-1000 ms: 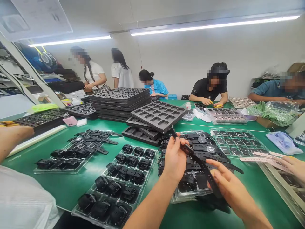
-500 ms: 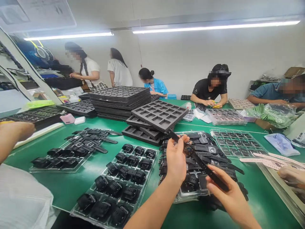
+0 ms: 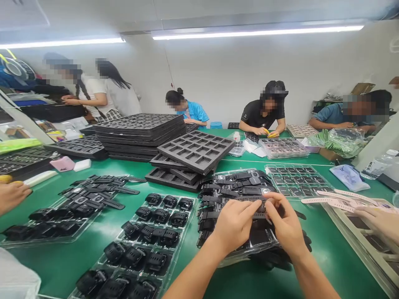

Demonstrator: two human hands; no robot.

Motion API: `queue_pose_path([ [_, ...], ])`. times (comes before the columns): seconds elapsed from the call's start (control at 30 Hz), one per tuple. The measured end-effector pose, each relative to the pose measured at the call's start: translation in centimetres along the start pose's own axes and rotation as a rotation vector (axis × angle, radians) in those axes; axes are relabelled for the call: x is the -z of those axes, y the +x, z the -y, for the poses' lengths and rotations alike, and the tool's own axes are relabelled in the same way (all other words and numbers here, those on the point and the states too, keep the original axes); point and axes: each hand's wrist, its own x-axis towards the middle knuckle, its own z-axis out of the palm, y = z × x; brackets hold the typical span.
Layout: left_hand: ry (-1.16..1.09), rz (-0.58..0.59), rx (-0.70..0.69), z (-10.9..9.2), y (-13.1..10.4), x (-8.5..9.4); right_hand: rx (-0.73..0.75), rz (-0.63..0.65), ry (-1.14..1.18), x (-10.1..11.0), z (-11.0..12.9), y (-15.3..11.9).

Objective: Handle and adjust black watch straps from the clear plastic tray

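My left hand (image 3: 233,224) and my right hand (image 3: 286,226) meet above a stacked tray of watches with black straps (image 3: 215,199). Both are closed, fingertips pinched together on a black-strapped watch (image 3: 278,209). My fingers hide most of this watch, so I cannot tell whether its strap is fastened. Under the hands, open straps lie across the clear plastic tray (image 3: 249,251) and hang past its right side. Left of it, another clear tray (image 3: 179,253) bears rows of watches (image 3: 135,255) with their straps looped closed.
Black foam trays (image 3: 196,150) are piled behind. Farther left lies a tray of black watches (image 3: 90,199). Watches without straps fill a tray (image 3: 299,180) at the right rear. A co-worker's hand (image 3: 378,222) touches pink straps (image 3: 339,203); another person's hand (image 3: 12,197) is at the left edge.
My hands have come together, my right hand moving up to my left. The watch strap, stretched out between them before, is now mostly covered. The view has turned to the right.
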Motion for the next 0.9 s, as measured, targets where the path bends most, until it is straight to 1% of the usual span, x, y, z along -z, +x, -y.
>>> queue_pose_path([
  [0.13,-0.233,-0.008,0.128,-1.0,0.8,0.5,-0.041,0.005,0.084,0.3,0.2,-0.7],
  [0.2,-0.257,-0.022,0.137,-1.3,1.2,0.4,-0.046,-0.009,0.118,0.3,0.4,-1.0],
  [0.33,-0.268,0.000,0.152,-1.4,1.4,0.0,-0.090,-0.119,0.280,0.0,0.4,-1.1],
  [0.43,-0.339,0.024,0.253,-1.7,1.4,-0.1,-0.109,-0.146,0.305,-0.2,0.4,-1.1],
  [0.53,-0.453,0.052,0.387,-2.2,1.8,-0.1,-0.127,-0.114,0.248,0.0,1.0,-1.2],
  [0.6,-0.614,0.047,0.496,-2.4,2.3,-0.3,-0.138,-0.047,0.305,0.4,1.6,-1.2],
  [0.7,-1.057,-0.029,0.711,-2.0,3.1,-0.8,-0.168,0.044,0.518,0.9,2.4,-1.2],
  [0.77,-1.349,-0.120,0.809,-1.6,3.6,-0.9,-0.201,0.048,0.637,1.1,2.6,-1.0],
  [0.8,-1.450,-0.161,0.835,-1.4,3.7,-1.0,-0.223,0.038,0.690,1.1,2.6,-0.9],
  [0.9,-1.600,-0.259,0.876,-0.9,3.7,-1.0,-0.285,-0.010,0.836,1.1,2.5,-0.4],
])
